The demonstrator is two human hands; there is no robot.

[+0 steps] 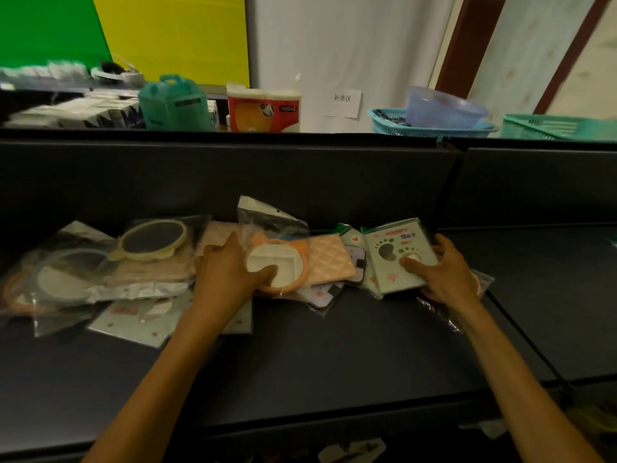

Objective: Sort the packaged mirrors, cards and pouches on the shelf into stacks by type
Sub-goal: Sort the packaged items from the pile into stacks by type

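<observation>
An orange mirror (277, 267) in a clear bag is held by the left hand (227, 272): the thumb is laid across its pale round face and the fingers (230, 240) are curled round its far edge. The mirror lies over a peach quilted pouch (329, 262) near the middle of the dark shelf (334, 345). A pale green card (399, 255) printed with "HAPPY DAY" is gripped by the right hand (444, 272), the thumb pressed on its front and the fingers wrapped behind its right edge; the card is tilted up from the shelf. More cards are seen partly hidden beneath and behind it, one with a red heart (355, 238).

To the left, a yellow mirror (153, 240) and a blue-rimmed mirror (66, 275) are piled in their bags over beige pouches (160, 272), and another card (137, 319) lies flat in front of that pile, partly covered by the left forearm.

Beyond the shelf's back wall, a teal box (173, 103), a pack of paper rolls (263, 106), a blue basket (430, 125) holding a translucent bowl (444, 106), and a green basket (561, 127) can be seen.
</observation>
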